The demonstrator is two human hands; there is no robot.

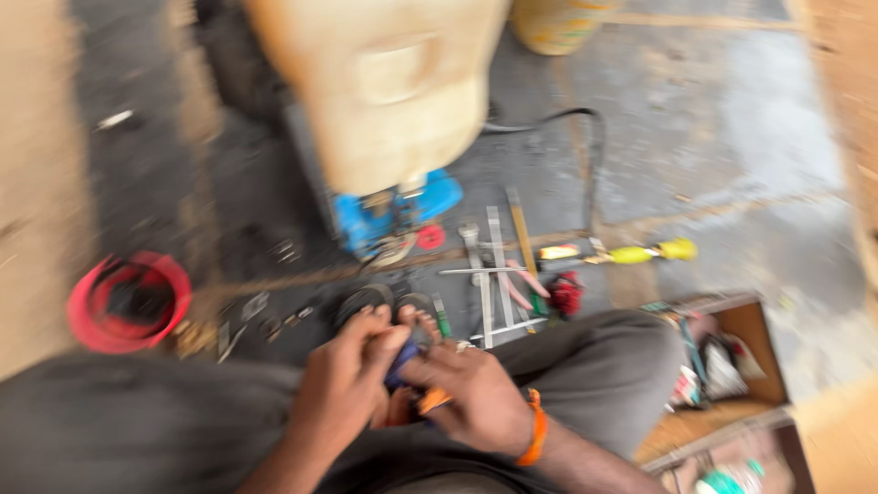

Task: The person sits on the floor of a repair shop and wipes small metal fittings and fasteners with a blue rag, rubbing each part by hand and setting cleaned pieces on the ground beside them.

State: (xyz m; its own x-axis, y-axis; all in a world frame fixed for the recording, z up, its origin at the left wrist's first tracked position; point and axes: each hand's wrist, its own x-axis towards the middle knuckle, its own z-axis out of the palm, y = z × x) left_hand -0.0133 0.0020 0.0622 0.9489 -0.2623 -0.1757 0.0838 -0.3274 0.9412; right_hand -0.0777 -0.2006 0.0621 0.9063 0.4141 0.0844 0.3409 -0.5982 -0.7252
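Though motion blur softens everything, 2 hands meet low at the middle over the person's grey-trousered lap: the left hand (343, 384) is curled narrow around a small dark blue part (402, 366), and the right hand (476, 398), with 1 orange wristband (536, 430), pinches the same part and an orange bit (433, 400) below it; what these pieces are cannot be told. On the grey concrete floor (713, 137) beyond the knees lie about 5 flat metal spanners (498, 274), crossed and shiny, just beside 1 yellow-handled screwdriver (640, 253). 1 blue machine (393, 215) sits under 1 pale plastic jerrycan (384, 82), with 1 small red disc (430, 238) next to it. 1 round red bowl (128, 302) stands near the floor's left edge, and 1 open wooden box (732, 366) at its lower right corner.
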